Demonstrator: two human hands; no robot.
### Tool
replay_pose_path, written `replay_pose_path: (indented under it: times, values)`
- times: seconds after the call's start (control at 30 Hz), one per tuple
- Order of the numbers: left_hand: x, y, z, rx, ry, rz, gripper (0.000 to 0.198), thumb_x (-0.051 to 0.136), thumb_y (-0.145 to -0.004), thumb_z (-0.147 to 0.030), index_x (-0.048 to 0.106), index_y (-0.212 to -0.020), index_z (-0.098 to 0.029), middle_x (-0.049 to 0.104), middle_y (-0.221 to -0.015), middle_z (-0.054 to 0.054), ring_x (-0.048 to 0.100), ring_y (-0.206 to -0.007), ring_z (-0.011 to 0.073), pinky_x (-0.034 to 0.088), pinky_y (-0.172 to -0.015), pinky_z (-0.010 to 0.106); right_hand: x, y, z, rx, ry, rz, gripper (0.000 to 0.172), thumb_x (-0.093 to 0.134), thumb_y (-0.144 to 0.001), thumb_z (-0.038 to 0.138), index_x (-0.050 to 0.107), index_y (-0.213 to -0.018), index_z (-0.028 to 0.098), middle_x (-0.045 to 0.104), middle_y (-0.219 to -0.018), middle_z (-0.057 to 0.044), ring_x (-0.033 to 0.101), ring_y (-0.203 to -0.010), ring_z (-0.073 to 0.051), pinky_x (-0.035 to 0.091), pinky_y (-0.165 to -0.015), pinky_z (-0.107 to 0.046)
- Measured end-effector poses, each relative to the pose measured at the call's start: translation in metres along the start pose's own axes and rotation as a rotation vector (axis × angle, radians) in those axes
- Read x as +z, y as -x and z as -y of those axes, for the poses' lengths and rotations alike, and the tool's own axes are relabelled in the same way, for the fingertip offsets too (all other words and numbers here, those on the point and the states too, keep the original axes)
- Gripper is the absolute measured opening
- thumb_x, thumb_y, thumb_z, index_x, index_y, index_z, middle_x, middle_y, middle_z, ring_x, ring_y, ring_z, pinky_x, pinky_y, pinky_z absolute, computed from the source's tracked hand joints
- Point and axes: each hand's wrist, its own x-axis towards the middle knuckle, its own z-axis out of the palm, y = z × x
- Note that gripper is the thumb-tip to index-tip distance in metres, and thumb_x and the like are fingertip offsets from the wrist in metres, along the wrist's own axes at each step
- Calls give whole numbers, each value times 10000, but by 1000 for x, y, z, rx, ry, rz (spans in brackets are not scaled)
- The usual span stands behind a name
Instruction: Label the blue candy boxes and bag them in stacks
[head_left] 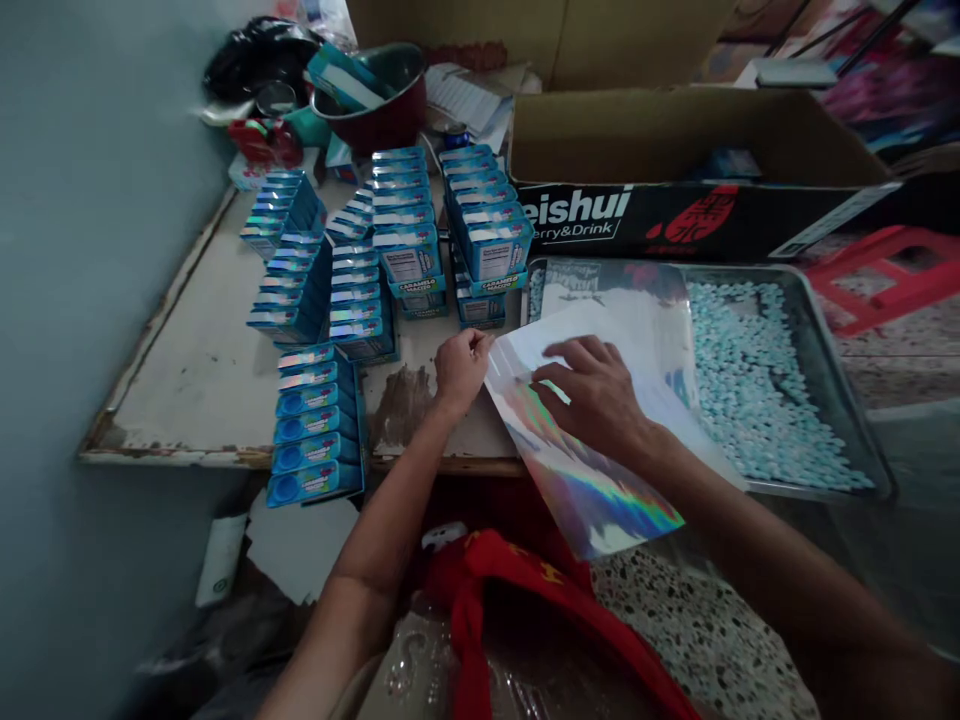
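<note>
A shiny rainbow-sheened sheet [592, 500] with a white part beside it slants across the table edge and the tray. My left hand [459, 372] is closed in a pinch at its upper left corner. Over the sheet's upper part hovers my right hand [596, 395], fingers bent and apart, and whether a fingertip touches the sheet I cannot tell. Under the sheet's right side lies a metal tray [885, 470] of small pale blue and white pieces [780, 400]. Stacks of blue cartons [412, 260] marked "Caramelo Macizo" stand beyond my left hand.
A long black-sided cardboard box [720, 215] stands behind the tray. More blue cartons [319, 430] reach the table's front edge at left. A red bowl [382, 125] holding a carton sits at the back. Right of the tray is a red plastic object [892, 270].
</note>
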Motion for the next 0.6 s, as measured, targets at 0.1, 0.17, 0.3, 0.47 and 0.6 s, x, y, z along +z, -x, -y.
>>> replay_pose_path:
  times: [0.1,0.17,0.3,0.47,0.6]
  values:
    - [-3,10,-6,37,-10,-26,182,625,-1008,-280,761,-922,-196,800,-918,68,688,-817,206,424,-730,301,-3,-15,-7,-22,-62,18,100,651,-937,222,750,-921,225,676,-1454,-101,596,-1217,-332,405,-911,-441]
    - [-7,17,-10,65,-30,-38,184,625,-1010,-292,766,-936,-201,803,-930,69,698,-819,206,435,-736,300,3,-28,-14,-46,-126,81,88,649,-929,214,735,-932,227,703,-1429,-84,632,-1172,-311,414,-916,-437]
    - [-12,22,-14,74,-77,-34,179,641,-1010,-303,774,-950,-200,814,-962,88,723,-870,226,452,-768,308,17,-40,-20,-109,-155,156,113,603,-969,225,716,-961,220,780,-1286,-69,685,-1022,-268,403,-908,-422]
    - [-13,19,-11,27,-83,-13,187,626,-1021,-290,773,-972,-184,822,-1006,104,735,-898,240,454,-774,320,19,-26,-15,-151,-97,133,195,526,-1016,212,713,-963,208,801,-1024,-72,670,-955,-251,378,-942,-422]
    - [-10,19,-10,40,-71,-19,180,634,-1023,-305,766,-980,-190,820,-1021,103,735,-917,244,459,-789,325,13,-23,-14,-116,-71,74,172,587,-1005,289,720,-915,224,760,-949,-70,626,-967,-271,375,-887,-419]
